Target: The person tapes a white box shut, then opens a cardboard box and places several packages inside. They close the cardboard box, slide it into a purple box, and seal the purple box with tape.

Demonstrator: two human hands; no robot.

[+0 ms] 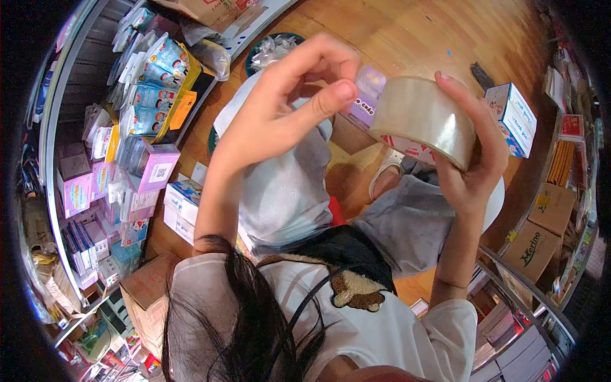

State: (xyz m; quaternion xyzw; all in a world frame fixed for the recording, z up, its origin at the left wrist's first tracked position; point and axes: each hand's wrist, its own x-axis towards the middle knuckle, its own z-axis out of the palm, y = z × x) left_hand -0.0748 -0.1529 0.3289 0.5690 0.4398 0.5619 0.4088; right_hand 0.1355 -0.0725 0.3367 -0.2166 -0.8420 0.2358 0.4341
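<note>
My right hand [477,146] grips a wide roll of clear packing tape [423,114], its fingers and thumb around the roll's right side. Red print shows on the roll's inner core. Just left of the tape, my left hand [289,102] is raised with curled fingers and the thumb close to the index fingertip. Whether a strip of tape is pinched there is too fine to see. Behind and below the two hands, a purple packet with lettering [366,99] shows over a brown cardboard box [350,137], both partly hidden.
Shelves at left carry blue-and-white packets [153,102] and pink boxes [159,167]. White-and-blue boxes stand on the wooden floor at right [512,118] and left [183,207]. Brown cartons [531,251] line the right side. A bin with clear plastic [273,51] stands ahead.
</note>
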